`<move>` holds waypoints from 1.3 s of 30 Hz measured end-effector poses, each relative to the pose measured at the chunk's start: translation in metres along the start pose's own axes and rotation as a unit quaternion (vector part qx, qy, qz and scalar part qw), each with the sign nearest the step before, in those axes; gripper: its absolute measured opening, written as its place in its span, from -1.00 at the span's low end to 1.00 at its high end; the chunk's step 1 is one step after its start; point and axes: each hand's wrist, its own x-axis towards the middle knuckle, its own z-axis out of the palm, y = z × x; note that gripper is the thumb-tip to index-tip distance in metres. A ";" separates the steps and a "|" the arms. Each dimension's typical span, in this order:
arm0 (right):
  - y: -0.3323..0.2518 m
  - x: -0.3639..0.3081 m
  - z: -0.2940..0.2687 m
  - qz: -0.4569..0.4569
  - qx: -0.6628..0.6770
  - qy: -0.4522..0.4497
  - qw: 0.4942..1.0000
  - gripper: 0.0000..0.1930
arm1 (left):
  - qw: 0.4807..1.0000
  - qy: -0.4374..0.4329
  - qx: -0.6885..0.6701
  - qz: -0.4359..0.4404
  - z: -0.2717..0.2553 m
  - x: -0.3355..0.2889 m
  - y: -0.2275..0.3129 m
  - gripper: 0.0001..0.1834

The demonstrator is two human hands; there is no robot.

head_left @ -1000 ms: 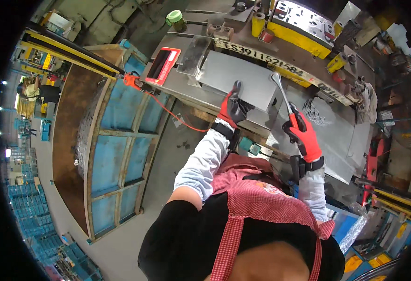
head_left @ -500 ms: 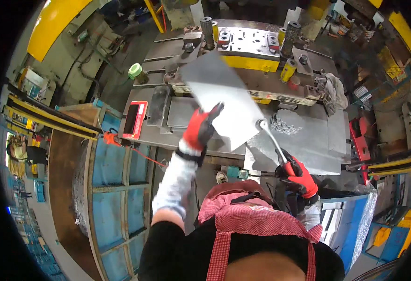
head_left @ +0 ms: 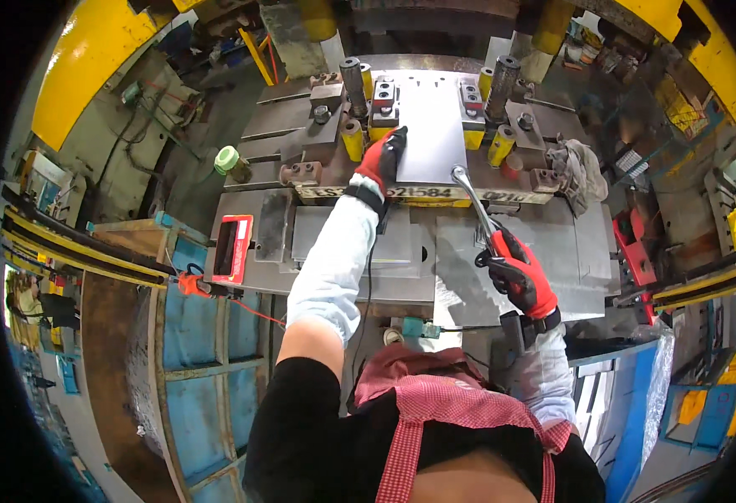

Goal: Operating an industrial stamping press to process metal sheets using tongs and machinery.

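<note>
A flat, bright metal sheet lies over the die between its two clamp-like side blocks. My left hand, in a red and black glove, has its fingers closed on the sheet's left edge near the front. In my right hand, gloved the same, is a metal rod-like tool with a round head. That head touches or nearly touches the sheet's front right corner; how it holds the sheet cannot be seen.
Dark ribbed posts and yellow cylinders flank the die. A stack of plates and a wide grey sheet lie nearer me. Also around are a red-framed device, a green-lidded jar and a rag.
The metal sheet has moved away from me, from a tilted position above the bench onto the die, and straightened. Both hands went forward with it, the tool head staying at its near corner.
</note>
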 end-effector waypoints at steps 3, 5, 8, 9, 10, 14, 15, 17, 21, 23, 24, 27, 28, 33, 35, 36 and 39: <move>-0.006 -0.001 -0.001 -0.014 -0.006 -0.005 1.000 -0.38 | 0.993 -0.020 -0.110 -0.045 0.056 -0.076 0.025 -0.59; -0.007 -0.003 0.003 -0.026 -0.009 0.001 1.000 -0.45 | 0.973 -0.029 -0.212 -0.090 0.073 -0.094 0.021 -0.57; -0.012 -0.002 0.002 -0.008 -0.017 -0.004 1.000 -0.47 | 0.990 -0.006 -0.139 -0.017 0.077 -0.086 0.000 -0.55; -0.013 -0.003 0.006 0.001 0.006 0.015 1.000 -0.50 | 0.991 0.012 -0.132 -0.017 0.076 -0.085 -0.003 -0.56; -0.015 -0.002 0.003 0.003 0.004 0.010 1.000 -0.51 | 0.983 0.007 -0.185 -0.011 0.078 -0.082 -0.007 -0.58; -0.015 0.001 -0.006 0.003 -0.013 0.020 1.000 -0.48 | 0.977 0.060 -0.204 0.016 0.083 -0.076 -0.013 -0.61; -0.015 -0.004 -0.008 -0.002 -0.009 0.030 1.000 -0.47 | 0.976 0.075 -0.206 0.016 0.087 -0.078 -0.011 -0.62; -0.006 -0.012 -0.021 -0.021 -0.005 0.055 0.998 -0.40 | 0.976 0.063 -0.208 0.007 0.091 -0.080 -0.007 -0.62; 0.048 -0.029 -0.081 -0.041 -0.038 0.130 0.990 -0.40 | 0.975 0.052 -0.217 0.022 0.083 -0.079 -0.010 -0.64; 0.082 -0.030 -0.117 -0.050 -0.032 0.196 0.979 -0.45 | 0.973 0.047 -0.225 0.026 0.089 -0.077 -0.010 -0.64; 0.107 -0.026 -0.146 -0.172 -0.161 0.207 0.950 -0.45 | 0.972 0.041 -0.229 0.027 0.094 -0.075 -0.009 -0.65; 0.144 -0.021 -0.170 -0.108 0.065 0.226 0.966 -0.62 | 0.978 0.068 -0.195 0.020 0.084 -0.073 -0.012 -0.64; 0.147 -0.021 -0.175 -0.096 0.108 0.193 0.971 -0.67 | 0.977 0.076 -0.199 0.018 0.087 -0.073 -0.012 -0.64; 0.138 -0.024 -0.170 -0.043 0.231 0.115 0.965 -0.88 | 0.975 0.068 -0.211 0.020 0.087 -0.077 -0.009 -0.64; 0.136 -0.025 -0.168 -0.041 0.202 0.155 0.966 -0.86 | 0.981 0.068 -0.183 0.013 0.085 -0.078 -0.008 -0.64; 0.135 -0.025 -0.167 -0.040 0.188 0.175 0.966 -0.85 | 0.983 0.069 -0.169 0.009 0.085 -0.077 -0.008 -0.64; 0.138 -0.025 -0.174 -0.057 0.207 0.154 0.964 -0.82 | 0.981 0.069 -0.180 0.009 0.090 -0.076 -0.007 -0.64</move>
